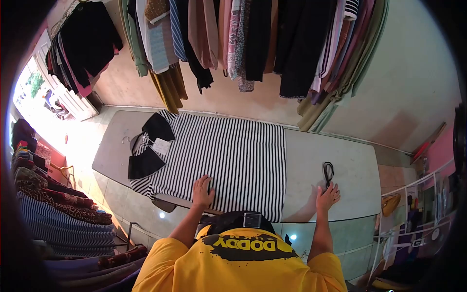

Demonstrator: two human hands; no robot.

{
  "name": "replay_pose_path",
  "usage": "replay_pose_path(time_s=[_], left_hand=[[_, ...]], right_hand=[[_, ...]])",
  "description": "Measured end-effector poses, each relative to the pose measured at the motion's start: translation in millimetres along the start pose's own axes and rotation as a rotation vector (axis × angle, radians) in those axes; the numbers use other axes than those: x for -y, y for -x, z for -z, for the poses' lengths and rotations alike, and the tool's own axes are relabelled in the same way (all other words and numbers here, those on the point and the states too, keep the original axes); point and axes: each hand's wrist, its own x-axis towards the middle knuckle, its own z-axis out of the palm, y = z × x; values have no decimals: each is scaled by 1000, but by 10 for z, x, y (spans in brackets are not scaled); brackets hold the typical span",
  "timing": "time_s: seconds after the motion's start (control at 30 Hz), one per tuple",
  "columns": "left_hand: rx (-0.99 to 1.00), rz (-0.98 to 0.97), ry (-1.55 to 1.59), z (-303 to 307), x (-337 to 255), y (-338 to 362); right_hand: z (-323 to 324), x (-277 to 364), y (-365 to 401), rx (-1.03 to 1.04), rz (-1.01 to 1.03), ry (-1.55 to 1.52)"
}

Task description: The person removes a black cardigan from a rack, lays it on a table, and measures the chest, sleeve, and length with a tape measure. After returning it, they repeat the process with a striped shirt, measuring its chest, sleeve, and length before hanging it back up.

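Note:
A black-and-white striped garment (228, 160) with a wide black collar (147, 164) lies spread flat on a pale table (350, 151). A white tag (161, 146) rests by its neck, where a hanger (132, 141) pokes out. On the garment's near edge my left hand (203, 191) rests palm down, fingers stretched out. Toward the table's right end, my right hand (328, 197) is open on the bare surface, fingers apart. A thin black looped strap (329, 170) lies right at its fingertips.
Clothes (253, 44) hang in a row above the table's far side, with more dark garments (87, 39) at upper left. Folded fabrics (68, 219) are stacked at left. A white metal rack (413, 187) stands at right. An open doorway (44, 92) lets in bright light.

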Motion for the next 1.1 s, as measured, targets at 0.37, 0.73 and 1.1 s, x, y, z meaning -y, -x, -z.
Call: replay_pose_path(time_s=[0.37, 0.73, 1.1], left_hand=[[-718, 312, -313, 1099, 1661, -278], [-116, 919, 204, 1715, 3371, -558], [-371, 657, 161, 1837, 2687, -550]], right_hand=[[230, 1805, 846, 135, 194, -587], [105, 2227, 1392, -73, 260, -405], [783, 2588, 2643, 279, -207, -806]])
